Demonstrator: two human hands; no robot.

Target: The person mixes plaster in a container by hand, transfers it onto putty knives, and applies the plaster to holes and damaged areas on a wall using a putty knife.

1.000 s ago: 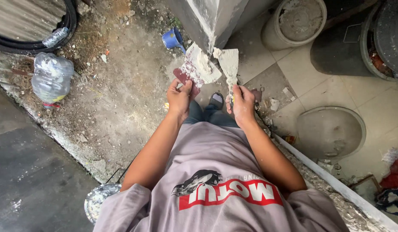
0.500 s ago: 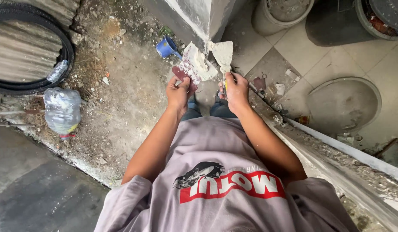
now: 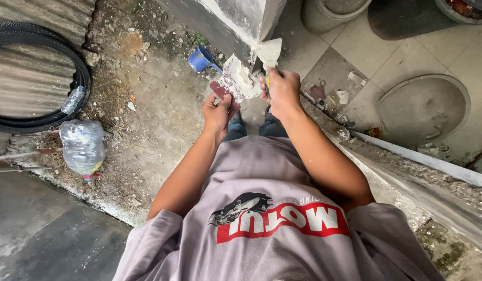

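Head view: both forearms stretched forward from a grey shirt toward 12 o'clock. Left hand (image 3: 218, 111), grip clamped on a dark red-handled putty plate (image 3: 234, 83) loaded with whitish paste, tilted. Right hand (image 3: 282, 89), grip clamped on a putty knife (image 3: 268, 52), blade pointing up to 12 o'clock, its tip at the corner of a grey-white column (image 3: 235, 21). Knife just beside the plate, at its 2 o'clock; can't tell if they touch.

Room: bare dirt ground (image 3: 147, 104) open at 9 o'clock of the hands; tiled floor at 3 o'clock; a pale ledge (image 3: 423, 161) runs diagonally under the right arm.

Blue scoop (image 3: 200, 58) at 10 o'clock, near the column base. Crumpled clear bottle (image 3: 83, 147) and black tyre (image 3: 43, 78) well apart at 9 o'clock.
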